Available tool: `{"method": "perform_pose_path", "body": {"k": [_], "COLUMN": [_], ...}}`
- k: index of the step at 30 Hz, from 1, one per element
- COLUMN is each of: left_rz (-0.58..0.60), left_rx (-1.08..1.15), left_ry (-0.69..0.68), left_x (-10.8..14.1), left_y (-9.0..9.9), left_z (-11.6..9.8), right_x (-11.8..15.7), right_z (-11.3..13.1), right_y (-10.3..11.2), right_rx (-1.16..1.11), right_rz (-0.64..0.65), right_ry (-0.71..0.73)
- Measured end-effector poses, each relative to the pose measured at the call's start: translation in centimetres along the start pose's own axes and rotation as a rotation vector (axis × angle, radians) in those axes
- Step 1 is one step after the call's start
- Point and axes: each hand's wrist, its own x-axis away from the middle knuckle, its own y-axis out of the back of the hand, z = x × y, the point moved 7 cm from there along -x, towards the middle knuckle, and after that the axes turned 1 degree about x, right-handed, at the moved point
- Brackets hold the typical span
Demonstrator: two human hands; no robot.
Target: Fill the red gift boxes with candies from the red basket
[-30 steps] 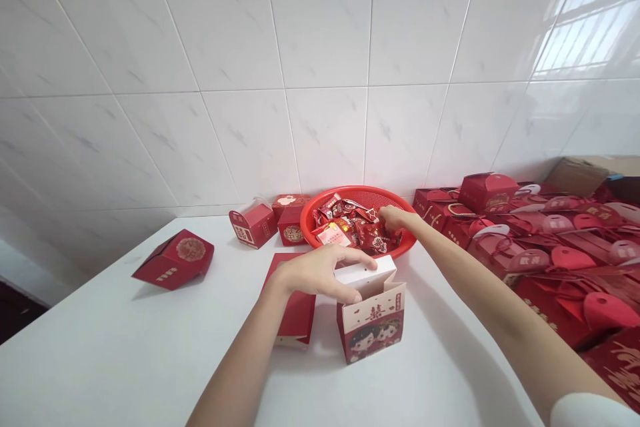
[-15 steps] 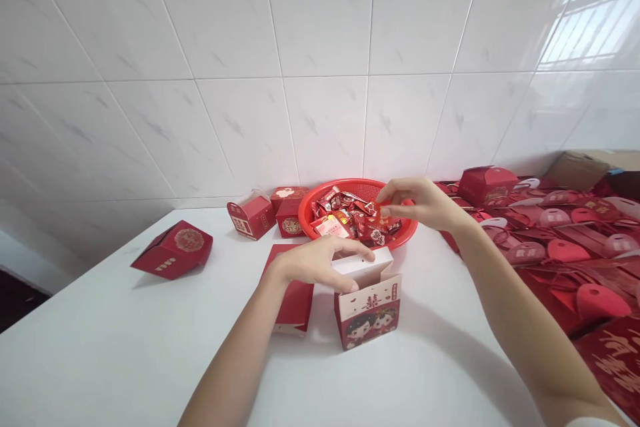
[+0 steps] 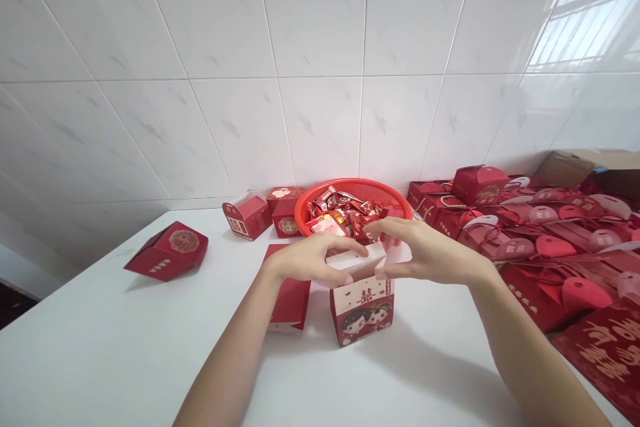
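Observation:
A small red-and-cream paper gift box (image 3: pixel 364 320) stands upright on the table, its top open and two cartoon figures printed on its front. My left hand (image 3: pixel 311 259) spans the opening from the left, thumb on the front edge and fingers by the back edge. On the other side, my right hand (image 3: pixel 430 250) has thumb and fingers about the white right flap. Whether anything is tucked under those fingers is hidden. Just behind is a red plastic basket (image 3: pixel 395 195) with wrapped sweets (image 3: pixel 345 213). A red box (image 3: pixel 293 303) lies beside my left wrist.
Red boxes sit at the far left (image 3: pixel 173 250) and by the wall (image 3: pixel 249 217). Many red gift boxes (image 3: pixel 525 233) crowd the right side, with a cardboard carton (image 3: pixel 570 170) behind them. A tiled wall (image 3: pixel 320 127) closes off the back.
My right hand has come from the sweets basket, where it held a small orange-red packet, down to the gift box's right side. My left hand stays at the box.

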Motion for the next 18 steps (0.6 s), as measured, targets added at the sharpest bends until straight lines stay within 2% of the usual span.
{"method": "perform_pose_path", "body": {"k": [5,8,13,18], "left_rz": [-0.038,-0.052,-0.023,-0.073], "left_rx": [0.024,0.008,-0.073,-0.166], "left_ry": [0.021,0.043,0.039,0.093], "left_x": [0.7,1.2,1.4,1.1], "left_y": [0.5,0.6,0.4,0.7], "left_z": [-0.5,-1.0,-1.6,-0.7], "right_x": [0.5,0.1,-0.6,-0.4], "right_z": [-1.8,-2.2,-2.5,-3.2], "right_y": [-1.7,-2.7,-3.2,-3.4], "right_rx": [0.162,0.222,0.298,0.159], "right_rz": [0.150,0.207,0.170,0.181], "right_ry": [-0.196,-0.251,-0.251,-0.189]}}
